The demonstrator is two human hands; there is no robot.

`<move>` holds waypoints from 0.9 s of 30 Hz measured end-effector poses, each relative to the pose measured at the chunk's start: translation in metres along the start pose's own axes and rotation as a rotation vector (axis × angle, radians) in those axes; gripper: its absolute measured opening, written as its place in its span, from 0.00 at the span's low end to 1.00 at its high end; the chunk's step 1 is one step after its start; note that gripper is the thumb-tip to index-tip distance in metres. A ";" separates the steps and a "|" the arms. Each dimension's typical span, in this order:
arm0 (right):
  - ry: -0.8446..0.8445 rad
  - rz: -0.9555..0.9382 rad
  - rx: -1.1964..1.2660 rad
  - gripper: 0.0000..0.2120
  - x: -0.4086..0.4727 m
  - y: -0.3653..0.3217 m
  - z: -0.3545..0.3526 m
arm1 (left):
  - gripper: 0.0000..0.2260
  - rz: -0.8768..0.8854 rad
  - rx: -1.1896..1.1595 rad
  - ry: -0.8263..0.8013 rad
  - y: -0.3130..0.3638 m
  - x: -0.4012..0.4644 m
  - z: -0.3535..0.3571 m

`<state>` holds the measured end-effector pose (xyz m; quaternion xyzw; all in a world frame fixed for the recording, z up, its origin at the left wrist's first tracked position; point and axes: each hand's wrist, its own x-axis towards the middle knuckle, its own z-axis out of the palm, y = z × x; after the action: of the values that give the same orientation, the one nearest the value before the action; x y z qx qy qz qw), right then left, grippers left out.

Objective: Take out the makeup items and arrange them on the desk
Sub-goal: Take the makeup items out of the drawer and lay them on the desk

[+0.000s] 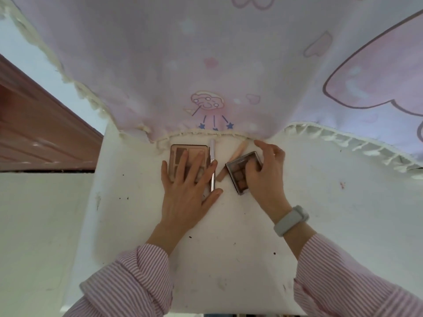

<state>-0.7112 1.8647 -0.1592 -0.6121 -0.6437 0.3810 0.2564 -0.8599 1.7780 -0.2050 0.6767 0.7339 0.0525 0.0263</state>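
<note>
On the scuffed white desk [229, 259], the left hand [190, 191] lies flat with straight fingers on a rectangular, glossy beige palette [180, 156]. The right hand [265, 175] curls around a small square clear-lidded palette [240, 177], tilted. Between them lie 2 slim sticks: a white pen [212, 154] and a tan pencil [238, 152]. Beyond hangs soft pastel fringed cloth [206, 65]

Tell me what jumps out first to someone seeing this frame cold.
Two hands at centre on a white desk: the left hand lies flat on a large palette, while the right hand curls its fingers round a small eyeshadow palette tilted beside it. Between them lie a slim pen-like tube and a beige stick. Above hangs a pink cartoon-print cloth with a fringed hem.
</note>
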 end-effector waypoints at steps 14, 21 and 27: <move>-0.076 -0.241 -0.551 0.23 -0.016 0.035 0.002 | 0.29 -0.017 -0.024 0.019 0.000 0.002 -0.002; -0.242 -0.382 -0.567 0.25 -0.011 0.030 0.017 | 0.27 0.019 -0.006 0.049 -0.003 0.003 0.001; -0.247 -0.417 -0.406 0.25 -0.019 0.031 0.001 | 0.27 0.001 0.014 0.104 0.004 -0.001 -0.003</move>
<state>-0.6913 1.8446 -0.1819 -0.4550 -0.8445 0.2553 0.1214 -0.8563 1.7773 -0.2018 0.6736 0.7343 0.0823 -0.0167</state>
